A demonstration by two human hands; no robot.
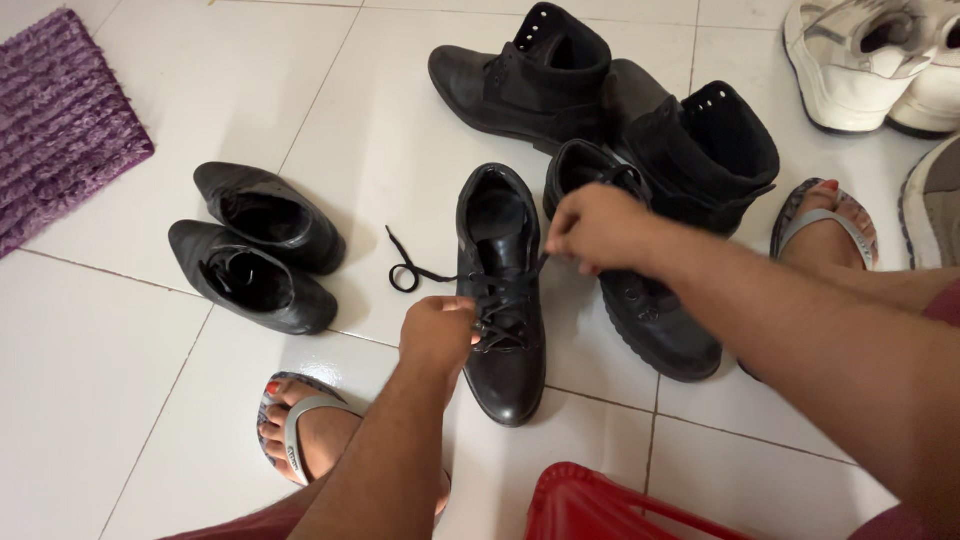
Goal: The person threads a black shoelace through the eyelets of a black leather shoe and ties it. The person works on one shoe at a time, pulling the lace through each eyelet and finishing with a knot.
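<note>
Black dress shoe (503,300) on white tiled floor (120,330); lace (420,270) pinched in left hand (440,330), right hand (595,228) grip apparently closed on other end.

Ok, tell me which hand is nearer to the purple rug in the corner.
Left. The left hand works the laces of the black lace-up shoe, on the side toward the purple rug. The right hand pulls lace on the shoe's far side.
</note>
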